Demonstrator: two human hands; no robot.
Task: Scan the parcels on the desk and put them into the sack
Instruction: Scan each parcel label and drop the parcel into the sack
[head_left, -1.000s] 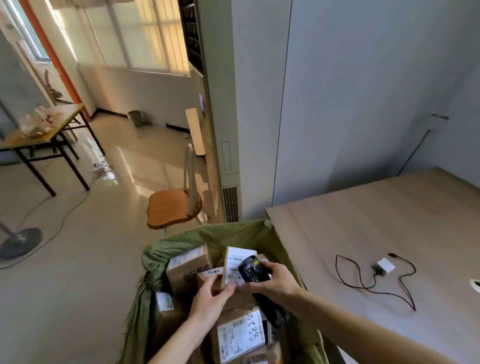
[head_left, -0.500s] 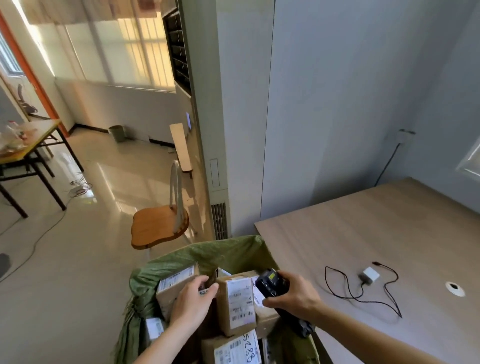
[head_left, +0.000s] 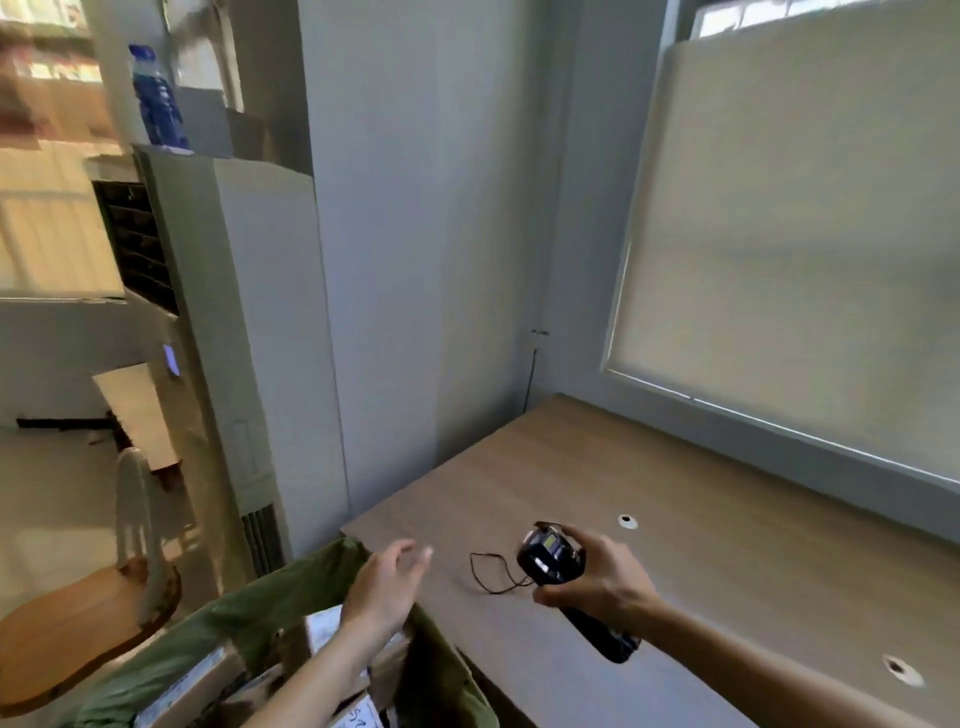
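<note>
Parcels (head_left: 208, 680) packed in green sack (head_left: 270, 608) beside bench (head_left: 701, 519); left hand (head_left: 384, 582) loose above sack mouth, holding nothing; right hand (head_left: 597, 577) gripping scanner (head_left: 553, 558) over bench, probably to set it down.

Most of the desk (head_left: 701, 519) is left bare for passage; only a thin black cable (head_left: 488, 574) is laid near its front. The sack (head_left: 260, 608) at the desk's left edge is filled with parcels (head_left: 208, 675).
</note>
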